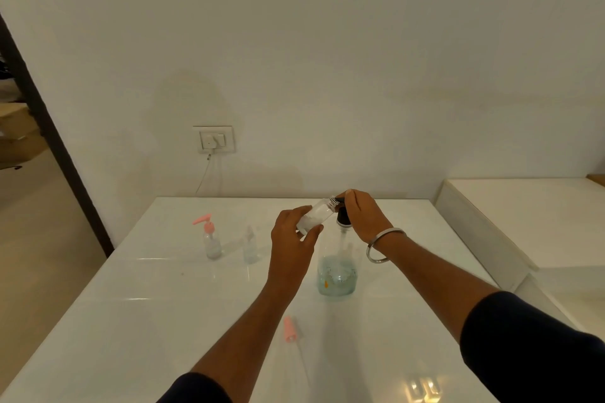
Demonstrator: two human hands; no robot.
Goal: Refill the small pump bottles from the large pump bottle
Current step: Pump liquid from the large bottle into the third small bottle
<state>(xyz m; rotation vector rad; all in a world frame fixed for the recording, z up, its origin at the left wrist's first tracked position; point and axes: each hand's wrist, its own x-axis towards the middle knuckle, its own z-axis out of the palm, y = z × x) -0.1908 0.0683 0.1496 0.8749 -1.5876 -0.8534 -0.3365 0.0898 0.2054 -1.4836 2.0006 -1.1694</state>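
The large clear pump bottle (336, 271) stands on the white table (163, 321), holding pale blue liquid in its lower part. Its black pump head is under my right hand (363, 216), which presses on top of it. My left hand (291, 239) grips a small clear bottle (316, 214) without a cap, tilted with its threaded mouth up against the pump nozzle. A loose pink pump cap (289, 329) with its tube lies on the table near me. Two more small bottles stand at the left: one with a pink pump (209, 237) and a clear one (250, 247).
A wall socket (214, 139) with a plugged cable sits on the wall behind the table. A second white surface (523, 222) adjoins on the right. An open doorway lies at the far left.
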